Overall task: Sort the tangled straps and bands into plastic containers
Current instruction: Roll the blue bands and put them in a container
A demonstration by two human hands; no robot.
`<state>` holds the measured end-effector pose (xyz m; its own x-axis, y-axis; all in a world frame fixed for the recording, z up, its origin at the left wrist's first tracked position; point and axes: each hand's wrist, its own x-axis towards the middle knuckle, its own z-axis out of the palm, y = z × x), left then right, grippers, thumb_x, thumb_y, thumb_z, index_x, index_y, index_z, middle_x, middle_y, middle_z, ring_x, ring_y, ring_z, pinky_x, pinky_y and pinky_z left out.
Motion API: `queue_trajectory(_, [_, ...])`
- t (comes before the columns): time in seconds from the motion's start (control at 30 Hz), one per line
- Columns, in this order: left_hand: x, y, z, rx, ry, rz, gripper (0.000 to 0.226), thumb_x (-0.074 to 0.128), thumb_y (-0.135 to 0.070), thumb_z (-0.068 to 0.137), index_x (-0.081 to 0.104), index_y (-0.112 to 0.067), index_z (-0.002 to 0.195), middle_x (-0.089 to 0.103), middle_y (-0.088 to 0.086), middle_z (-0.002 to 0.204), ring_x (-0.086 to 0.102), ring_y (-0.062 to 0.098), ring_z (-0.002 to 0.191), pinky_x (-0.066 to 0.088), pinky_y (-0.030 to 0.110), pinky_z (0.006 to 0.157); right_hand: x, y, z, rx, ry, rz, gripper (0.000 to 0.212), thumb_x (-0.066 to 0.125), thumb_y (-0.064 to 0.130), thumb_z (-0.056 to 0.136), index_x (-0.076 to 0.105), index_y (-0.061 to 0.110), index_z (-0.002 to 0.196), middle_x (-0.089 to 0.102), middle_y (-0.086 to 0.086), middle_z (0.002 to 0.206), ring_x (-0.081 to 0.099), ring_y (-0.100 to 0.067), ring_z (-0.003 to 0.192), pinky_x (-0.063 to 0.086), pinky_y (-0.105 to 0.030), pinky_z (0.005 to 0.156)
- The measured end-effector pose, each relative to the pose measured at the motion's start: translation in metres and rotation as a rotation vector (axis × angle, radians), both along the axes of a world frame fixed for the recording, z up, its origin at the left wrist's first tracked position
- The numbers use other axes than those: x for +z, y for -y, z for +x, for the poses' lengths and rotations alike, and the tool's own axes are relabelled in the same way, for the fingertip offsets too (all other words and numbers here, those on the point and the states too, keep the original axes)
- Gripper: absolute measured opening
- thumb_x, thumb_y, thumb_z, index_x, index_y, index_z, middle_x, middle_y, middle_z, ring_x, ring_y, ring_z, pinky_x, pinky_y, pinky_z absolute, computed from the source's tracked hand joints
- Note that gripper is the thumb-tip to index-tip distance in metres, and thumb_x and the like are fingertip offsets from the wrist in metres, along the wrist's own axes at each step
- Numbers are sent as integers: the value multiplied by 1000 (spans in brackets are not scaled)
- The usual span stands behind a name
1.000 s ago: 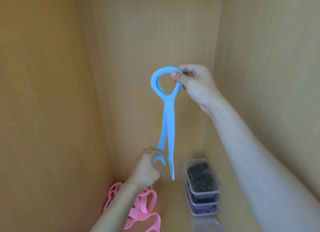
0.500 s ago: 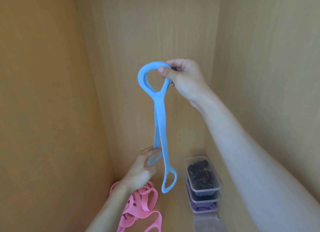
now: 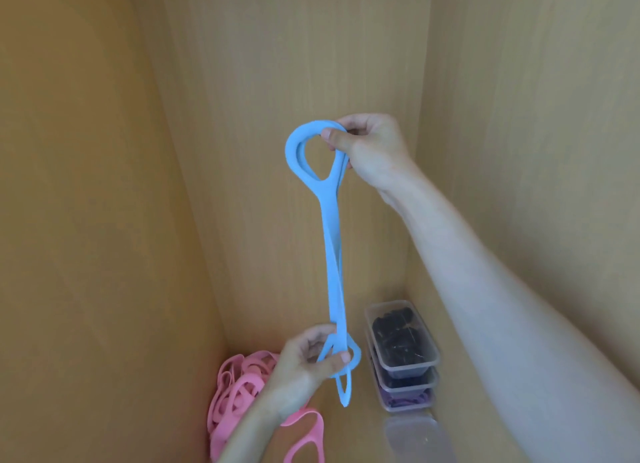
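A long blue strap point(image 3: 333, 254) with loops at both ends hangs upright in the middle of the cupboard. My right hand point(image 3: 372, 151) pinches its top loops together at the upper end. My left hand point(image 3: 308, 362) grips the lower loops, thumb through one of them, while one small loop dangles below. A pile of pink straps point(image 3: 239, 390) lies on the floor at the lower left, partly behind my left forearm. Stacked clear plastic containers point(image 3: 403, 355) stand at the lower right; the top one holds black bands, a lower one purple bands.
Wooden cupboard walls close in on the left point(image 3: 104, 220), back point(image 3: 277, 64) and right point(image 3: 536, 116). A clear container lid or box point(image 3: 415, 438) lies at the bottom edge, in front of the stack.
My left hand has closed round the lower loops of the blue strap, which it only touched half a second ago. The strap now hangs straighter between both hands.
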<state>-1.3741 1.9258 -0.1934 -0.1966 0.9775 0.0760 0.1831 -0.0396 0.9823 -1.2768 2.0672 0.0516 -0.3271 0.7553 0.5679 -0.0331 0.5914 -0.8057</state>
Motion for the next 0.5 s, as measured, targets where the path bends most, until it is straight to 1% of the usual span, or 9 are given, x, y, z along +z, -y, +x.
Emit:
queue_trajectory(0.03, [-4,-1,-1,12,-24,14,33,74,-6,90,69,-18,119,73,3,109,68,15,104,57,30,89,0,-1,0,-9,-5,-8,17,73,16,90,73,23,75,67,8,69,60,-8,67,48,-25,67])
queue_trajectory(0.1, [-9,-6,-1,23,-86,15,35,66,-2,91,69,-25,117,73,-2,106,69,10,100,56,24,86,-1,-2,0,-17,-15,-20,16,73,16,90,73,22,76,67,7,69,60,-8,65,49,-26,65])
queue_trajectory(0.17, [-8,-8,1,27,-119,-4,45,52,2,91,67,-30,120,72,-8,112,67,5,103,53,19,86,-2,-2,-1,-22,-16,-21,17,73,16,90,73,22,75,66,8,67,59,-7,63,48,-24,63])
queue_trajectory(0.23, [-5,-11,2,18,-150,-11,51,43,5,93,65,-30,122,69,-6,119,65,7,103,49,23,87,-1,-1,-1,-27,-19,-13,18,73,16,90,73,23,74,66,9,66,58,-5,61,47,-23,63])
queue_trajectory(0.27, [-4,-13,1,17,-173,-17,52,40,6,95,65,-30,124,67,-5,123,63,6,106,48,23,91,0,-1,-1,-31,-22,-10,18,73,16,90,73,23,74,66,9,66,58,-5,61,47,-22,62])
queue_trajectory(0.33, [-1,-14,-2,13,-211,-18,51,40,6,99,64,-30,127,65,-11,128,58,1,119,44,21,105,1,-1,0,-40,-20,-10,17,73,16,91,73,23,75,66,8,67,57,-4,61,46,-21,62])
queue_trajectory(0.37, [-3,-15,-6,10,-218,-8,49,42,5,100,64,-28,128,65,-14,129,56,0,123,42,20,108,1,-1,1,-45,-16,-12,17,73,16,91,73,22,76,66,8,67,57,-4,61,46,-20,62])
queue_trajectory(0.43, [-5,-14,-12,1,-207,14,45,47,5,100,67,-27,125,69,-17,121,60,-1,117,43,17,104,2,-2,5,-50,-16,-13,16,72,15,92,73,20,77,65,8,67,56,-3,60,45,-18,61])
queue_trajectory(0.5, [-6,-15,-16,10,-170,47,36,55,3,98,73,-23,115,73,-14,104,65,5,100,48,20,95,3,-4,10,-57,-25,-16,14,71,15,92,73,18,79,65,8,68,56,-3,61,45,-17,61])
